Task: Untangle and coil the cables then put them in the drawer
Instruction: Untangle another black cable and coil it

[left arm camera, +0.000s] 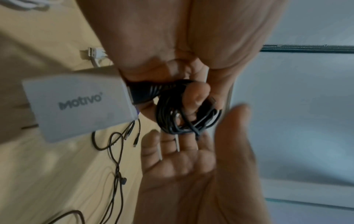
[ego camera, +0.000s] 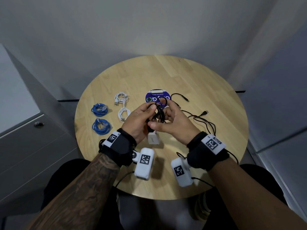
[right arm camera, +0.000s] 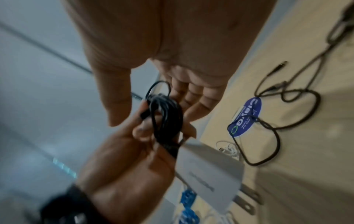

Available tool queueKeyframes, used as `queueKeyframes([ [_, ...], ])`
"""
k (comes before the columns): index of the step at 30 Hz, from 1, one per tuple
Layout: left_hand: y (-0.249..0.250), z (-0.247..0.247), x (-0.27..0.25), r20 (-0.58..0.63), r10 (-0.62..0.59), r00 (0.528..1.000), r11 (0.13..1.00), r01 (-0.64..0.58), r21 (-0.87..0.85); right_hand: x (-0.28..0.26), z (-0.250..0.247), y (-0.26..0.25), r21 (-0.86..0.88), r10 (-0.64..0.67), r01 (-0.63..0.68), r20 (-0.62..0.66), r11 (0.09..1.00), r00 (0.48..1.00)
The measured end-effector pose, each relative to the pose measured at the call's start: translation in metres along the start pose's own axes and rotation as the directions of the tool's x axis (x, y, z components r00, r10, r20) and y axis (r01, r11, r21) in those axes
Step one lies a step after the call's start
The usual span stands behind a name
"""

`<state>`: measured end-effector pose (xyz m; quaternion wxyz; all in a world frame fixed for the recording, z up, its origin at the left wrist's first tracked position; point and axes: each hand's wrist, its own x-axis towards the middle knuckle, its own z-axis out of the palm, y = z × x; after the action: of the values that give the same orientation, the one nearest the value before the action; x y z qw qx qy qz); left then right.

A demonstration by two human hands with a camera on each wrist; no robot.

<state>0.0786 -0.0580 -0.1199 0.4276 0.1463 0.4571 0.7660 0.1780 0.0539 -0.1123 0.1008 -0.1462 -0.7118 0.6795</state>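
Over the middle of the round table (ego camera: 182, 77), my left hand (ego camera: 146, 117) grips a black cable wound into a small coil (ego camera: 158, 113); a finger passes through the loops (left arm camera: 197, 97). A white plug-in charger (ego camera: 153, 138) hangs from that cable below the hand, its prongs showing in the right wrist view (right arm camera: 247, 201). My right hand (ego camera: 167, 120) lies against the coil's right side with palm open and fingers relaxed (left arm camera: 182, 159). More black cable (ego camera: 204, 120) lies loose and tangled on the table to the right.
Two coiled blue cables (ego camera: 99, 110) (ego camera: 101, 129) and two coiled white cables (ego camera: 121, 97) (ego camera: 123, 113) lie at the table's left. A purple sticker (ego camera: 157, 97) sits behind my hands. A grey cabinet with shut drawers and a lock (ego camera: 39, 124) stands at the left.
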Motion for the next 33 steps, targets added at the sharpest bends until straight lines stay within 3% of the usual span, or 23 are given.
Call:
queueKeyframes([
  [3,-0.005,0.001,0.0,0.02,-0.018,1.0,1.0,0.018,0.011,0.001,0.004,0.004,-0.055,-0.054,0.048,-0.099,0.997,0.994],
  [9,-0.003,0.005,0.002,0.031,-0.071,0.997,0.996,0.073,-0.059,0.006,0.001,0.004,-0.042,-0.052,0.046,-0.17,0.998,0.984],
  [15,-0.011,0.005,0.0,0.022,0.051,0.998,0.976,-0.054,0.211,0.01,-0.008,0.004,-0.012,-0.153,0.155,-0.244,0.988,0.958],
  [20,-0.01,0.001,0.001,0.035,0.053,0.998,0.956,-0.06,0.286,0.011,-0.027,-0.005,0.044,-0.048,0.054,-0.136,0.998,0.99],
  [22,-0.008,-0.002,0.001,0.041,0.053,0.998,0.943,-0.064,0.326,0.01,-0.035,-0.004,-0.052,-0.032,0.029,-0.07,0.998,0.997],
  [25,-0.008,-0.002,0.0,0.036,0.06,0.998,0.904,-0.07,0.422,0.007,-0.034,0.0,-0.221,-0.066,0.056,-0.037,0.974,0.997],
  [30,-0.011,0.002,0.002,0.03,0.053,0.998,0.896,-0.061,0.44,0.01,-0.034,-0.002,-0.176,-0.135,0.122,-0.065,0.977,0.989],
  [33,-0.011,0.001,0.004,0.007,0.079,0.997,0.87,-0.073,0.487,0.007,-0.03,-0.004,-0.263,-0.173,0.149,-0.072,0.953,0.982],
])
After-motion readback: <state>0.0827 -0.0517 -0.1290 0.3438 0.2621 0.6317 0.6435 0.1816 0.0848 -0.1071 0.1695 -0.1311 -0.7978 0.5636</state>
